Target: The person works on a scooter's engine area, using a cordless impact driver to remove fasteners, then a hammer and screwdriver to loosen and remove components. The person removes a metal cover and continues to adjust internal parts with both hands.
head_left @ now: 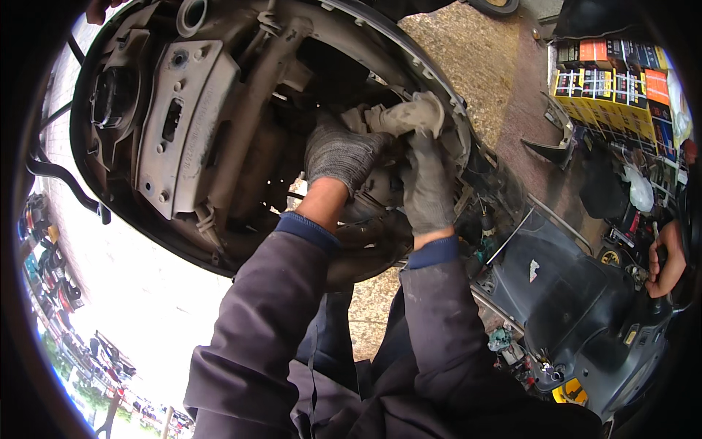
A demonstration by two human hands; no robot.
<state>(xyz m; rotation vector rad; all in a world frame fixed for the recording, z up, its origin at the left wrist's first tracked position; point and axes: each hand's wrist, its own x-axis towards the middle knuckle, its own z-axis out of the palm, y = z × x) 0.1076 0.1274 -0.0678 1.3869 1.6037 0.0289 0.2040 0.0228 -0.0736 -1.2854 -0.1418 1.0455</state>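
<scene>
The dusty underside of a vehicle body (252,132), apparently a scooter's, fills the upper middle, framed by a dark curved shell. My left hand (344,154), in a grey knit glove, reaches into its cavity; the fingers curl round something I cannot make out, with the thumb toward the right. Just right of it, a short curved duct (409,115), dusty grey with a flared end, lies across the opening. My right hand (428,183), also gloved, is closed at the duct's lower side below the flared end. Its fingertips are partly hidden by the duct.
On the right lies a dark plastic panel (563,271), and another person's bare hand (667,260) is beside it. Stacked cartons (610,91) stand at the upper right. A second bare hand (99,10) shows at the top left, near the shell's edge. A black bent bar (69,179) sticks out left.
</scene>
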